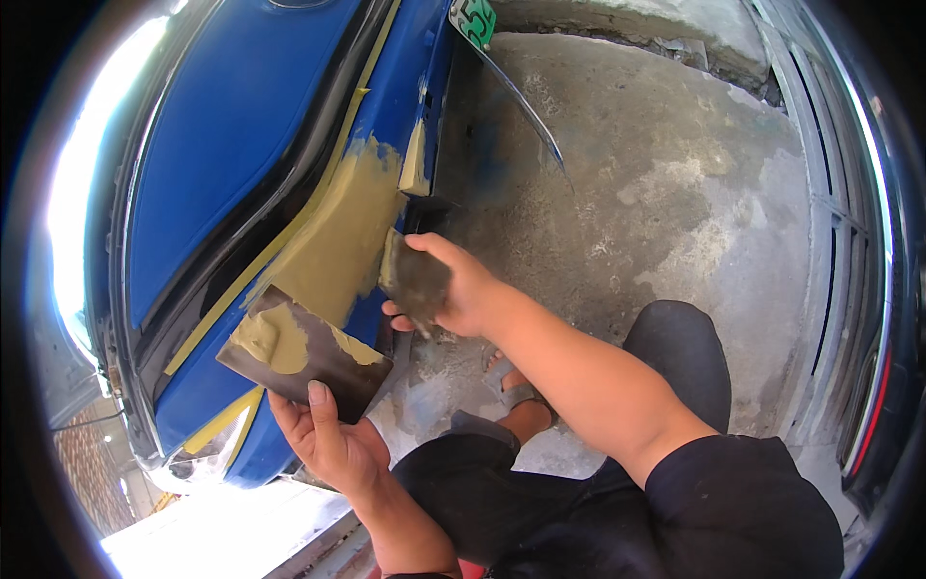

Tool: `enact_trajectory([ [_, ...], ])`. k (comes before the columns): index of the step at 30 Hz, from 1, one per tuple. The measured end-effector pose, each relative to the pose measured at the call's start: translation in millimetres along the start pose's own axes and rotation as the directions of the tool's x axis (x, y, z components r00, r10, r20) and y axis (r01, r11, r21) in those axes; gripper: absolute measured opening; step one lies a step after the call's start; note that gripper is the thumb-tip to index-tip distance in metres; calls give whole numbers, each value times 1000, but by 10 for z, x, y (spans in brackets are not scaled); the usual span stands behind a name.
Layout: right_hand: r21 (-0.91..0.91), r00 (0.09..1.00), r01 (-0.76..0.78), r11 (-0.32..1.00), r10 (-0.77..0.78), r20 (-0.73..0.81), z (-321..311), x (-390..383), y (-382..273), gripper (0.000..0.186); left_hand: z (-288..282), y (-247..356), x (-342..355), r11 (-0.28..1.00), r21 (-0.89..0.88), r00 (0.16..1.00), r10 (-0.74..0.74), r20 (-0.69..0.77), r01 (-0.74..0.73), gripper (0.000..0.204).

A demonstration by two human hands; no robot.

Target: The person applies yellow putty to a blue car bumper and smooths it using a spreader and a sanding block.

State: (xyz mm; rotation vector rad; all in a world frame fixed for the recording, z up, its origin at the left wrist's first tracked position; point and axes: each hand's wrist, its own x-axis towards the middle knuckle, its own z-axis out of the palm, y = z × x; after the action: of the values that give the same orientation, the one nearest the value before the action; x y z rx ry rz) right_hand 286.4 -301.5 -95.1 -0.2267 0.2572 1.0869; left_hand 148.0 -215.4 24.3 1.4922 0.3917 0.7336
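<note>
The left hand (333, 446) grips a dark rectangular mixing board (323, 365), thumb on top, fingers beneath; tan body filler (272, 340) lies on it in 2 areas. The right hand (461, 288) is closed around a dark flat spreader (422, 288) with filler along its left edge. The spreader is beside the filler-coated panel (333, 227) of a blue car (236, 125); I cannot tell whether they touch. Yellow masking tape (224, 301) borders the coating.

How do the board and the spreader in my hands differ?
The board looks larger than the spreader. The board carries a mound of putty; the spreader shows putty along one edge. Your left hand holds the board, your right hand the spreader. Both are dark.
</note>
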Motion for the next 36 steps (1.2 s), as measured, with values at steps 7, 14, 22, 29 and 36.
enact_trajectory([
  [7,-52,992,4,999,-11,-124,129,136,-85,53,-28,-10,-12,1000,-4,1000,3,-9,-3,47],
  [14,-23,1000,18,1000,-19,-23,-111,83,-100,54,-47,9,-5,1000,-9,1000,9,2,-9,47],
  [22,-34,997,73,997,-74,-26,105,117,-63,51,-83,2,-15,1000,13,1000,23,8,-23,47],
  [29,60,999,28,998,-26,-36,-57,128,-92,49,-76,16,-28,1000,-10,1000,12,-2,-12,47],
  [36,-55,992,86,995,-91,-83,169,120,-3,53,-97,15,-24,1000,-3,1000,20,16,-20,46],
])
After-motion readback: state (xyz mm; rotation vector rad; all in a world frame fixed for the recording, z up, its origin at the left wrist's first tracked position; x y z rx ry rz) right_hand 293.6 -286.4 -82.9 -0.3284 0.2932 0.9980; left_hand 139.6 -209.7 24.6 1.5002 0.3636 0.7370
